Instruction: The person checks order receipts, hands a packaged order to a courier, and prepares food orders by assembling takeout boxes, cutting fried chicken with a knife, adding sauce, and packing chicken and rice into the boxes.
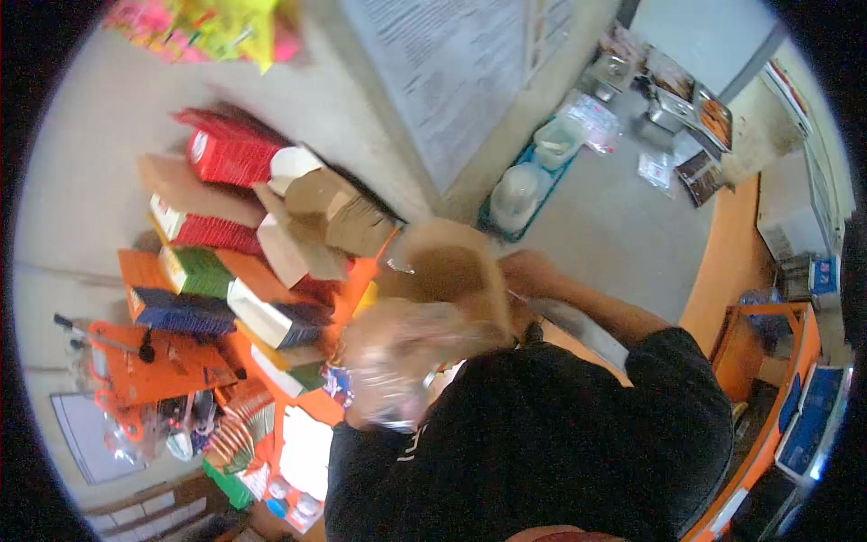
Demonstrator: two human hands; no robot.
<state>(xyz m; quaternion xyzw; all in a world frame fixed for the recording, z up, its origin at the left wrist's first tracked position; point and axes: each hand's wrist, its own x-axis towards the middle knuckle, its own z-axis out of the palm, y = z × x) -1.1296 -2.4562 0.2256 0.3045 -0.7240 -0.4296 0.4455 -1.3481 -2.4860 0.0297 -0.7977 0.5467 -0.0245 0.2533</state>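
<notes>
Pinching brown carton [444, 268] by its side with right grip [526, 275] | unable to make out left grip near clear plastic [399, 396] | opened out, not yet closed

Here's matt brown cardboard on the box [447, 271] beside the right hand [526, 274], shiny clear plastic [397, 396] left of that hand, dull cloth on the shirt [542, 434] behind.

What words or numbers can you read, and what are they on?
None can be read clearly.
Big pale sheet: rows of print, too blurred.
Red box: pale lines and a round white mark, too blurred.
Black shirt: white marks, too small and blurred.
</notes>
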